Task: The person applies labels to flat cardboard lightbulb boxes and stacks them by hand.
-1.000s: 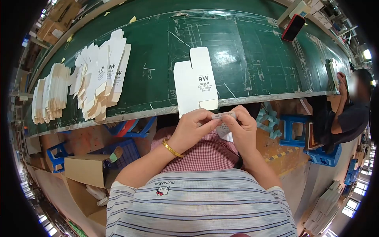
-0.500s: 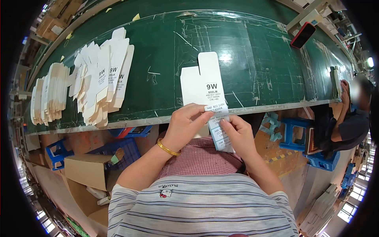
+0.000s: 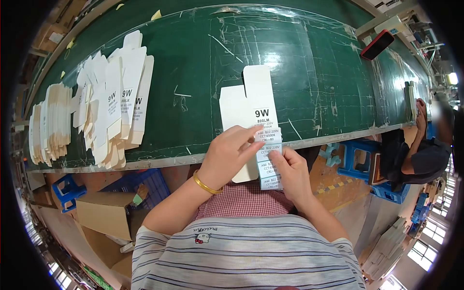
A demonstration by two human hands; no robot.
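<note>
A flat white carton printed "9W 800LM" lies on the table's near edge, its lower end overhanging toward my lap. Over the lower printed lines sits a sticker reading "A60 B22 220V CCT:6500K". My left hand is at the sticker's left side, thumb and index finger apart, the index tip touching its upper left; the other fingers are partly hidden. My right hand pinches a strip of stickers on pale blue backing, which hangs just below that sticker, in front of the carton.
Flat cartons lie fanned on the green table at left, beside another stack. A red-edged phone lies at upper right. Another person sits at far right near blue stools. An open cardboard box stands below left.
The sticker my left hand held over the carton now lies against its printed lines. My left thumb and index finger have parted. The strip in my right hand hangs straighter.
</note>
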